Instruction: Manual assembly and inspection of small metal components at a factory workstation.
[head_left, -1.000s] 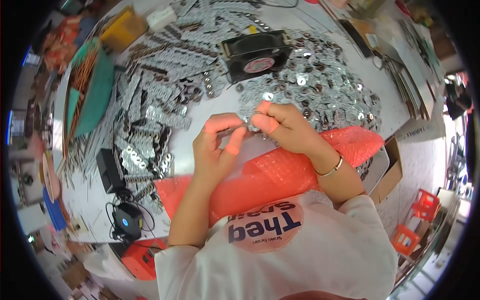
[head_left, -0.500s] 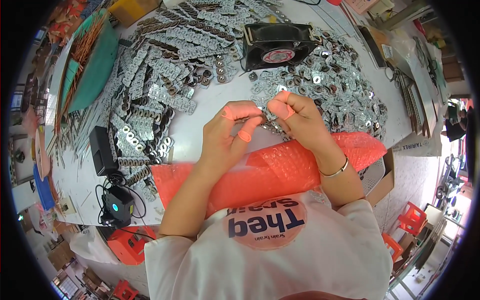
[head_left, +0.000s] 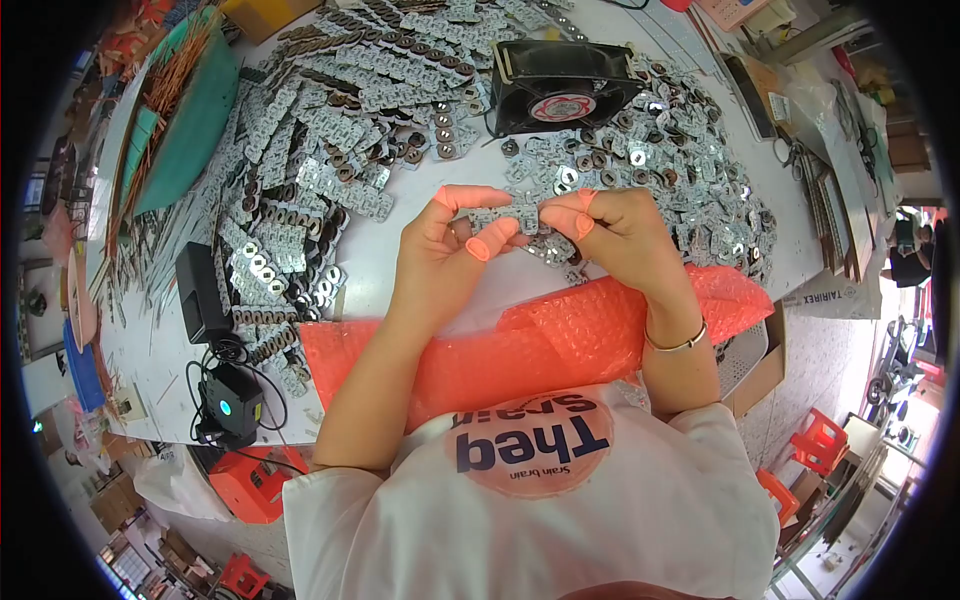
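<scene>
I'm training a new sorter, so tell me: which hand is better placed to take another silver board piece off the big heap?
Probably the right hand: the dense heap of silver pieces lies just beyond and beside it. The left hand sits over bare white table, and both hands pinch one small panel now.

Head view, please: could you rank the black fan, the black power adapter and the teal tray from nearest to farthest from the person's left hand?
From the left hand:
1. Black fan, up and to the right, at the far side of the white table.
2. Black power adapter, to the left, near the table's front edge.
3. Teal tray, farthest, in the upper left corner.
</scene>
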